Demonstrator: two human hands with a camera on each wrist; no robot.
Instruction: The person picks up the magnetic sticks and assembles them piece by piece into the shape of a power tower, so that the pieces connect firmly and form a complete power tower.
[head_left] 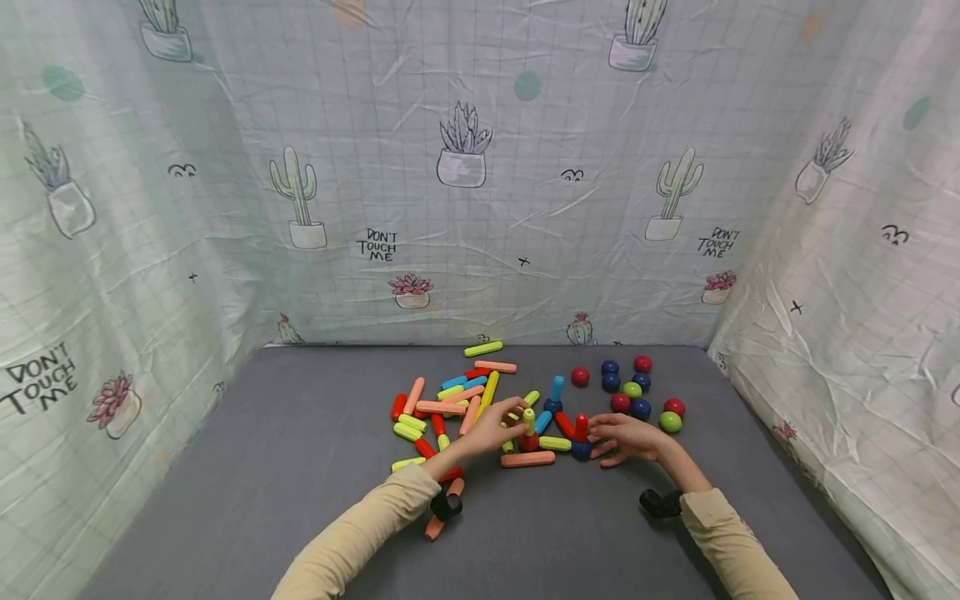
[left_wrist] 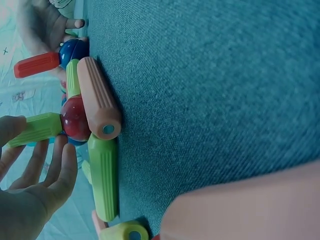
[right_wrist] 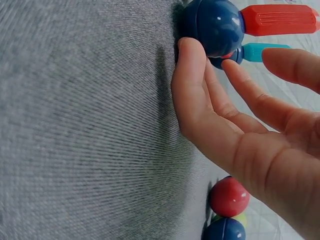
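A yellow-green stick [head_left: 529, 421] stands upright on a red ball [left_wrist: 76, 119], and my left hand [head_left: 489, 427] pinches it near its top between thumb and fingers. To the right, a red stick [head_left: 582, 427] rises from a dark blue ball [right_wrist: 212, 26]. My right hand [head_left: 628, 437] is beside that ball, fingers spread and loosely bent, one fingertip right at its lower side. Between the two balls lies another yellow-green stick [head_left: 555, 443]. A light blue stick [head_left: 557, 387] stands on a blue ball behind. An orange stick [left_wrist: 100, 97] lies in front of the red ball.
Many loose sticks in red, orange, yellow-green and blue lie in a pile [head_left: 442, 408] on the left. Several red, blue and green balls [head_left: 632, 390] are gathered at the back right. A patterned cloth [head_left: 465, 225] hangs behind the grey table [head_left: 570, 533].
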